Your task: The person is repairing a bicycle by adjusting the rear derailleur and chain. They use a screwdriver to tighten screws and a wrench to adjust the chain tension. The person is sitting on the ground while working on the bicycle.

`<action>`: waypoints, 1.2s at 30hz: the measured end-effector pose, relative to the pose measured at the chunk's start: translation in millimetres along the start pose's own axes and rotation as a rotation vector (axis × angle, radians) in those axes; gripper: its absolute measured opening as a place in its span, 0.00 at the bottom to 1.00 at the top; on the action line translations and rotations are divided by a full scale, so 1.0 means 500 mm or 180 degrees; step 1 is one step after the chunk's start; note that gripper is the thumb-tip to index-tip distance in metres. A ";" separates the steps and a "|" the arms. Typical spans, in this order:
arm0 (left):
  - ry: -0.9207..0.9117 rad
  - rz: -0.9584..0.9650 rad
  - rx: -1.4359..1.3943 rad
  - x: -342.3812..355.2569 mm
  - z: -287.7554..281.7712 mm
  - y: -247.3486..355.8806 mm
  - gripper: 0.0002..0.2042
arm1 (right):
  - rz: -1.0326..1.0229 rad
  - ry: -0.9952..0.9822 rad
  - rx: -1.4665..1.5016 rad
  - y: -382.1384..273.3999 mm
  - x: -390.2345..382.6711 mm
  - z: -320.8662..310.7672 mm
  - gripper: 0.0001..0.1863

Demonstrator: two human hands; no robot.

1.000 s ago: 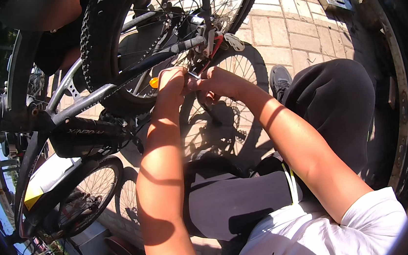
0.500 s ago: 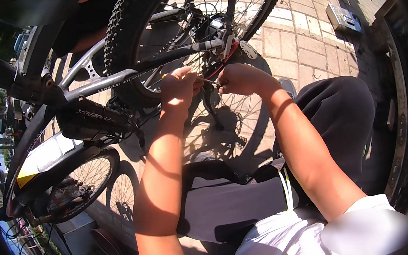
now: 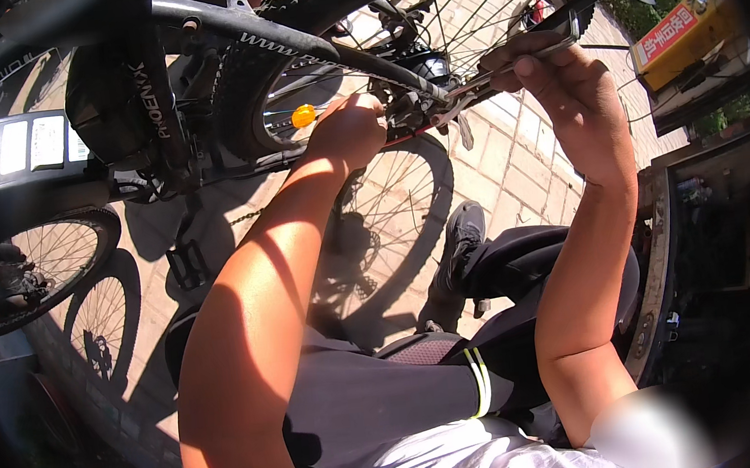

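A bicycle with its black knobbly wheel [image 3: 244, 89] and dark frame tube [image 3: 307, 44] stands close in front of me. My left hand [image 3: 352, 132] has its fingers curled beside the wheel's axle area and the red cable [image 3: 419, 132]; what they grip is hidden. An orange reflector [image 3: 303, 115] sits on the spokes beside that hand. Held up to the right, my right hand [image 3: 564, 89] pinches a slim metal tool [image 3: 474, 86], its exact kind unclear, which points left toward the hub [image 3: 422, 65]. Whether its tip touches the bicycle I cannot tell.
A black pedal [image 3: 186, 263] hangs at the left, with another wheel [image 3: 53, 260] beyond it. My shoe [image 3: 461, 239] rests on the brick paving [image 3: 508, 162]. A yellow and red box [image 3: 681, 37] and a dark open cabinet [image 3: 717, 219] stand at the right.
My hands, close together around a thin rod before, are now apart. The right hand has risen to the right with the metal tool, and the view has shifted nearer the wheel hub.
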State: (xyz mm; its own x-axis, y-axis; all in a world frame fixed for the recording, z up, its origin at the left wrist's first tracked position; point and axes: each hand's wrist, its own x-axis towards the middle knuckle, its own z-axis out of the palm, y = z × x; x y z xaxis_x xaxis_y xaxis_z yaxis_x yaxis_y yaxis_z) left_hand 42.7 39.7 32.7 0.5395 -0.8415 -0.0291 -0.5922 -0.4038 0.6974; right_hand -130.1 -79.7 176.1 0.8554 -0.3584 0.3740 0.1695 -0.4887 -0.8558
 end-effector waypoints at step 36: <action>-0.0255 0.1307 -0.0489 0.084 0.054 0.046 0.10 | 0.0370 -0.1658 -0.2423 0.209 0.084 -0.188 0.09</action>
State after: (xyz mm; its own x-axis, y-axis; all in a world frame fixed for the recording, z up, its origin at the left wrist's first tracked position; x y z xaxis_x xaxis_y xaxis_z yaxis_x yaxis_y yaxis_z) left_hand 35.6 -14.9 28.1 0.2265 -0.9486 0.2212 -0.6486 0.0225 0.7608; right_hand -122.2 -220.6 135.8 0.9900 -0.1254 -0.0648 -0.1401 -0.9285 -0.3439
